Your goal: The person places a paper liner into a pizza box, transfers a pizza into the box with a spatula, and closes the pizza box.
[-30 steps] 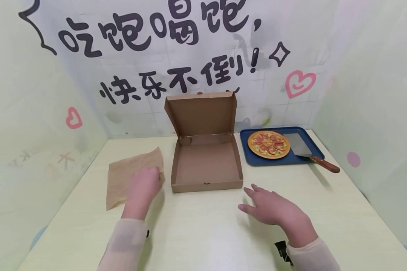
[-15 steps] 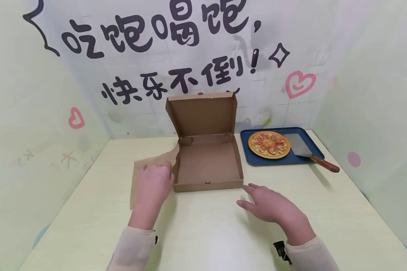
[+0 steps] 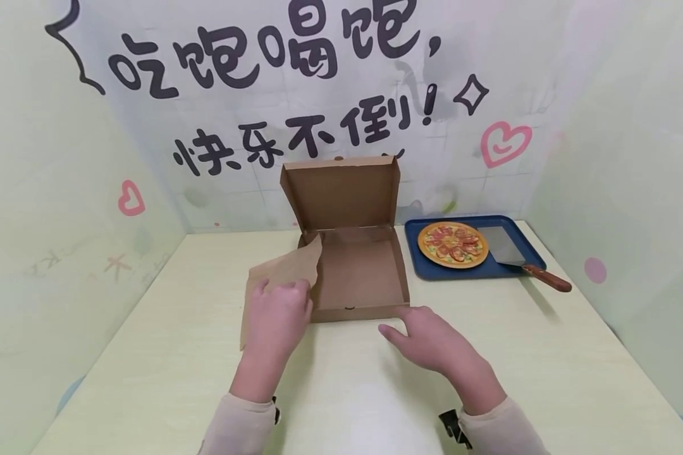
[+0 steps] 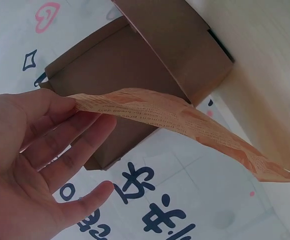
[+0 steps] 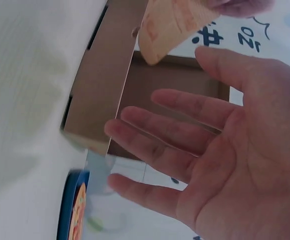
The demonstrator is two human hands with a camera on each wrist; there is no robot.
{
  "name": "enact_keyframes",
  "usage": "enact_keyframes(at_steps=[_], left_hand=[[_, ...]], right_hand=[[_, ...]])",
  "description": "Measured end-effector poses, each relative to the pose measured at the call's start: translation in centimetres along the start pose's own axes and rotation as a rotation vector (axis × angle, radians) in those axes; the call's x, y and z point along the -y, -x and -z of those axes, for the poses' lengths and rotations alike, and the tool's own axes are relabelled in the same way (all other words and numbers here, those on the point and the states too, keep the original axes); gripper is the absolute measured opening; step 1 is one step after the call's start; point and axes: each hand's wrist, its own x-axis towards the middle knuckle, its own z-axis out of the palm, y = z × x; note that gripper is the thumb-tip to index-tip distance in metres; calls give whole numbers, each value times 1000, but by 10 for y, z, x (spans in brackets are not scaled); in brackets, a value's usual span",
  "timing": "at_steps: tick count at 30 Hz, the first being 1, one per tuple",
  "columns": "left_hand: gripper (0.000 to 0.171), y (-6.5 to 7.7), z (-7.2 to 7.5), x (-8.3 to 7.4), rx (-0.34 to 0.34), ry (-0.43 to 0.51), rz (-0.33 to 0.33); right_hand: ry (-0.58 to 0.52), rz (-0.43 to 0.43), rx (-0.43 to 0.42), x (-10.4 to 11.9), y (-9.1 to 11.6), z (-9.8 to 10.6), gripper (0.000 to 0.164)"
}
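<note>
Lettered wall (image 3: 233,202) stood behind a tabletop (image 3: 341,404). There we listed: one cardboard box (image 3: 358,312), lid (image 3: 344,196) raised, so its inside lay bare; one blue tray (image 3: 484,269); one brown paper (image 3: 284,268) over the box's left side, edge pinched in our left grip (image 3: 279,316), which likely held it raised; one server (image 3: 503,243) and pizza (image 3: 453,244), trayed together. Our right grip (image 3: 435,341), fingers (image 5: 154,150) spread, held nothing by the box.

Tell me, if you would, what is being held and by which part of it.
The left grip pinches the brown paper by its edge, on the right side in the head view; the right grip holds nothing.
</note>
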Motion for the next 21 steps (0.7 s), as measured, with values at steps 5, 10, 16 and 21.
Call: enact_keyframes(at_steps=[5,10,16,21], left_hand=[[7,0,0,-10,-16,7,-19],[10,0,0,-22,-51,7,-47],[13,1,1,-35,-69,-1,-93],[12,2,1,-41,-60,15,-104]], right_hand=[[-78,58,-155,18,-16,-9,37],[-230,46,-252,36,-30,-15,38],[-403,-16,-182,51,-39,-16,41],[-418,-29,-200,58,-42,-16,34]])
